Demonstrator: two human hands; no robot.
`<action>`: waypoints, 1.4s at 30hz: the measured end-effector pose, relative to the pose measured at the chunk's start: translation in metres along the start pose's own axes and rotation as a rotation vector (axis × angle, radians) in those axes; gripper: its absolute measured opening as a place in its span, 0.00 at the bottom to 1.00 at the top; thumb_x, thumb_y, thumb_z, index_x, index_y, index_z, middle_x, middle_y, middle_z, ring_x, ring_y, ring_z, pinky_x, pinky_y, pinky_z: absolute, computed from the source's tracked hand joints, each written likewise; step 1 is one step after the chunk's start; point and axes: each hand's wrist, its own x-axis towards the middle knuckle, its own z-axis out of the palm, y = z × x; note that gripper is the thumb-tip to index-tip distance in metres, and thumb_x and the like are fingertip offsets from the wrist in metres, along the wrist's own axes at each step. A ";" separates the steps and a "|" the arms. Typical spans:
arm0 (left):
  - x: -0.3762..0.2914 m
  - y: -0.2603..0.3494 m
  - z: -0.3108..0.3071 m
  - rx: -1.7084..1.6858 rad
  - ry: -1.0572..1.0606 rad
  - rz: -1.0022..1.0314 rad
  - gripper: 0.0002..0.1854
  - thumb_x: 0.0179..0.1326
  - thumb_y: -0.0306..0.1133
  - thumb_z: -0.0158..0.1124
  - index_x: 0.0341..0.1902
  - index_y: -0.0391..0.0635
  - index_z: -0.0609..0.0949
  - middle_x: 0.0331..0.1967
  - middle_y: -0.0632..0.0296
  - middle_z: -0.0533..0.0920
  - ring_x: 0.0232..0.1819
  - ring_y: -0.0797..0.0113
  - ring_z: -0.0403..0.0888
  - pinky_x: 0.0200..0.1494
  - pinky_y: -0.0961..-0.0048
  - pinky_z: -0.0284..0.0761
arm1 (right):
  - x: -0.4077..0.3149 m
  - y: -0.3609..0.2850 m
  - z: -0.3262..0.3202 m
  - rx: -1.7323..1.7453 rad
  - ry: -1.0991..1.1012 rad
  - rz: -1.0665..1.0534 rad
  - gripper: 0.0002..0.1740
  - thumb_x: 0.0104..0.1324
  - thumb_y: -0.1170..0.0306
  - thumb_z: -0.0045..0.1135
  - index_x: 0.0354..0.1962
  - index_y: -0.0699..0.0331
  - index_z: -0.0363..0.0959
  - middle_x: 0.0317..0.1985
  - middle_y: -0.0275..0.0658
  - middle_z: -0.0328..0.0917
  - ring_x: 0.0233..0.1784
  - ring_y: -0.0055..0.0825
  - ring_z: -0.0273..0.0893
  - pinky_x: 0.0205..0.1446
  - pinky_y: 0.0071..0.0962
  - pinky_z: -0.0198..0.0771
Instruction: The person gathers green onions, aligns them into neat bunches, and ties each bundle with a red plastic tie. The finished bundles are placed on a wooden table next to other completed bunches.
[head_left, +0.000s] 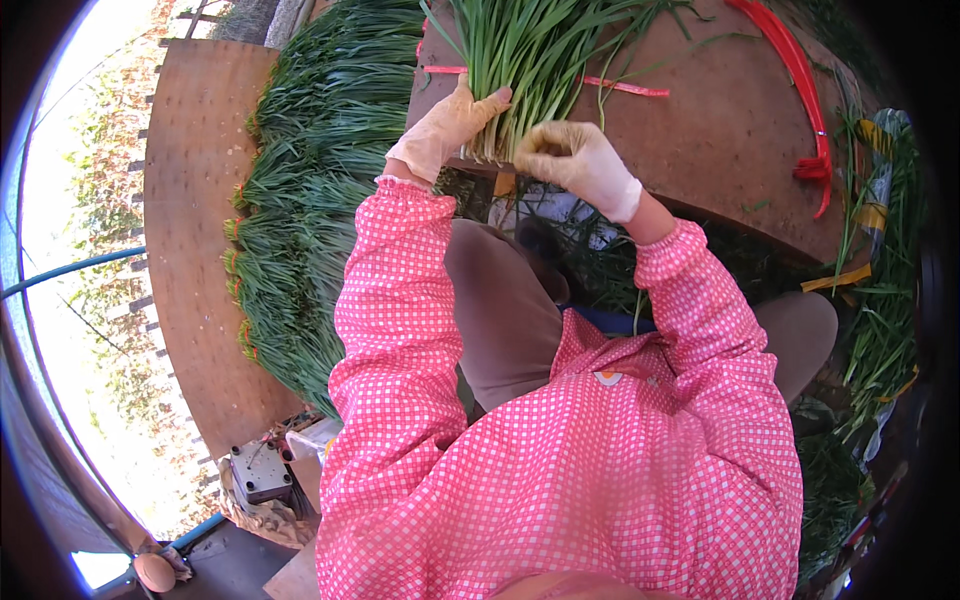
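A loose bunch of garlic chives (525, 60) lies on a brown board (720, 112), its pale stalk ends towards me at the board's near edge. My left hand (454, 124), in a thin, pale glove, grips the bunch from the left, with the thumb across the stalks. Beneath the leaves runs a red tie strip (626, 86), showing on both sides of the bunch. My right hand (577, 161), gloved too, is beside the stalk ends with its fingers curled. Whether anything is between those fingertips is hidden.
Tied chive bunches (315, 225) are piled along a plywood sheet (202, 225) at left. A bundle of red strips (799, 82) rests at the board's right. Loose leaves (885, 330) lie further right. A metal-topped box (259, 472) is at lower left.
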 end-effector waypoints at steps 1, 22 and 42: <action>-0.002 0.002 0.000 -0.013 -0.001 -0.004 0.37 0.72 0.55 0.58 0.75 0.44 0.66 0.67 0.57 0.76 0.66 0.69 0.70 0.70 0.72 0.62 | -0.006 -0.006 -0.002 -0.028 -0.141 0.023 0.06 0.66 0.71 0.63 0.34 0.67 0.80 0.29 0.29 0.79 0.34 0.16 0.75 0.42 0.21 0.72; 0.000 0.004 -0.004 0.145 0.010 0.031 0.36 0.68 0.54 0.62 0.71 0.45 0.69 0.60 0.45 0.80 0.63 0.51 0.77 0.63 0.63 0.70 | 0.065 0.022 -0.011 -0.539 0.559 -0.222 0.11 0.67 0.68 0.62 0.46 0.61 0.82 0.41 0.37 0.85 0.43 0.26 0.82 0.50 0.25 0.75; 0.012 -0.013 0.005 0.314 0.120 -0.071 0.32 0.70 0.52 0.61 0.68 0.42 0.72 0.56 0.52 0.83 0.57 0.61 0.79 0.62 0.66 0.71 | 0.037 0.010 0.018 -0.796 0.309 0.286 0.20 0.60 0.53 0.64 0.35 0.64 0.82 0.34 0.48 0.85 0.40 0.44 0.84 0.46 0.39 0.77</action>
